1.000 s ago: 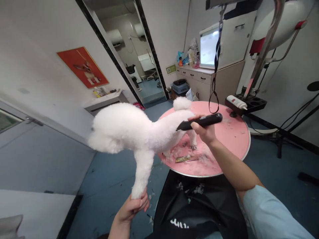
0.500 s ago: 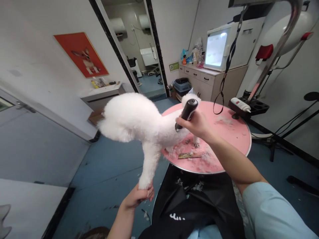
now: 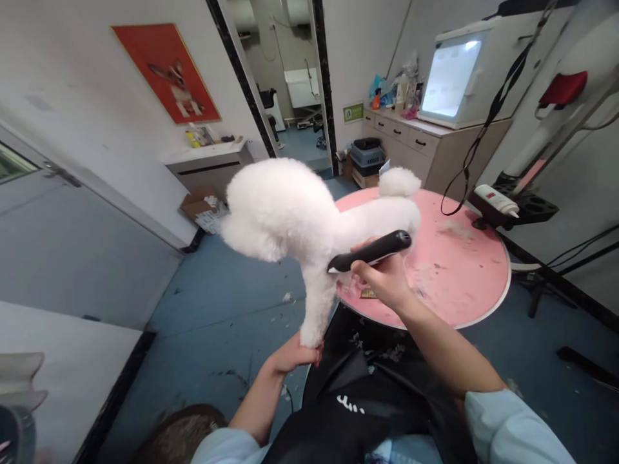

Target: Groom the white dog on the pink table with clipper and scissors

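A fluffy white dog (image 3: 285,206) stands on the round pink grooming table (image 3: 464,270), its head leaning out past the left edge and its pompom tail to the right. My left hand (image 3: 294,354) is closed around the paw end of its front leg, below table height. In my right hand (image 3: 387,277) is a black hair clipper (image 3: 370,251), its blade end against the dog where the front leg meets the body. Behind my right hand, a comb (image 3: 368,293) lies partly hidden on the table among hair clippings.
A black leash loop (image 3: 467,174) hangs over the table's far right. Beside it, a white bottle (image 3: 497,201) lies on a black holder (image 3: 532,209). A cabinet (image 3: 401,138) stands behind. Clippings dot the floor and my black apron (image 3: 382,393).
The clipper has moved from the dog's side to the top of its front leg and now lies flatter. The view has shifted, and the dog's tail shows more fully.
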The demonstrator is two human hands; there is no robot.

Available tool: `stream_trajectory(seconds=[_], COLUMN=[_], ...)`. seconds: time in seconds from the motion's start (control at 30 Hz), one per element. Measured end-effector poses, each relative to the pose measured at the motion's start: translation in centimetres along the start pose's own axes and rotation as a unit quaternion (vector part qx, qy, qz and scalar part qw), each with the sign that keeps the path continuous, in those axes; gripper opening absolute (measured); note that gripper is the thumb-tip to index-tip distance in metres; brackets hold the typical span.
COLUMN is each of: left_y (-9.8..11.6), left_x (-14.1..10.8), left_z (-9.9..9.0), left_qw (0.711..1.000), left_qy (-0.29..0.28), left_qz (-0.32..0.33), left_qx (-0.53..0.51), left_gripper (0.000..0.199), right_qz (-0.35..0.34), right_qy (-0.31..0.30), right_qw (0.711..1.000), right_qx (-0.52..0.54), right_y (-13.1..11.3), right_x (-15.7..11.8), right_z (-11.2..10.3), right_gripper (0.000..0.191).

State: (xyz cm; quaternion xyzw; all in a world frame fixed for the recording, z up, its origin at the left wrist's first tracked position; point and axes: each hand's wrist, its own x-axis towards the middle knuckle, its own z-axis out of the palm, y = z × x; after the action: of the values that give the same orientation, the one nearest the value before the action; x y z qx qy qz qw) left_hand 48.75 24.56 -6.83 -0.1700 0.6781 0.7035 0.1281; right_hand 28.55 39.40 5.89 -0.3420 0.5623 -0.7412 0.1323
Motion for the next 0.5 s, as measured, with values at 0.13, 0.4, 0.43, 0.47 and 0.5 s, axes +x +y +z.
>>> stream_trajectory(seconds=[0.13,0.4,0.43,0.47,0.5], left_y=[-0.1,-0.1,-0.1,-0.1,-0.2], left_x=[-0.2,0.1,0.2,0.4,0.6], left_z=[-0.2,-0.1,0.1,0.3,0.4], left_qw=[1.0,0.999,0.999,0.998,0.998], left_qy=[-0.006,-0.024,-0.03,-0.033,-0.03], left_qz=[0.005,0.023,0.035,0.05,0.063], left_qx=[-0.001,-0.023,-0.022,-0.015,-0.002], left_gripper=[0.023,0.026,0.024,0.023,0.022], right_qz=[0.075,0.145,0.14,0.128,0.113], right_qy=[-0.031,-0.04,-0.03,-0.014,0.003], right_qw=[0.997,0.988,0.989,0.99,0.992], right_qx=[0.003,0.039,0.044,0.048,0.05], right_y=[1.1,3.7,3.8,3.7,3.6], right_x=[-0.9,-4.5,-4.6,-4.7,-4.6], right_z=[0.4,0.9,1.0,1.0,1.0], right_gripper=[0.034,0.038,0.038,0.037,0.037])
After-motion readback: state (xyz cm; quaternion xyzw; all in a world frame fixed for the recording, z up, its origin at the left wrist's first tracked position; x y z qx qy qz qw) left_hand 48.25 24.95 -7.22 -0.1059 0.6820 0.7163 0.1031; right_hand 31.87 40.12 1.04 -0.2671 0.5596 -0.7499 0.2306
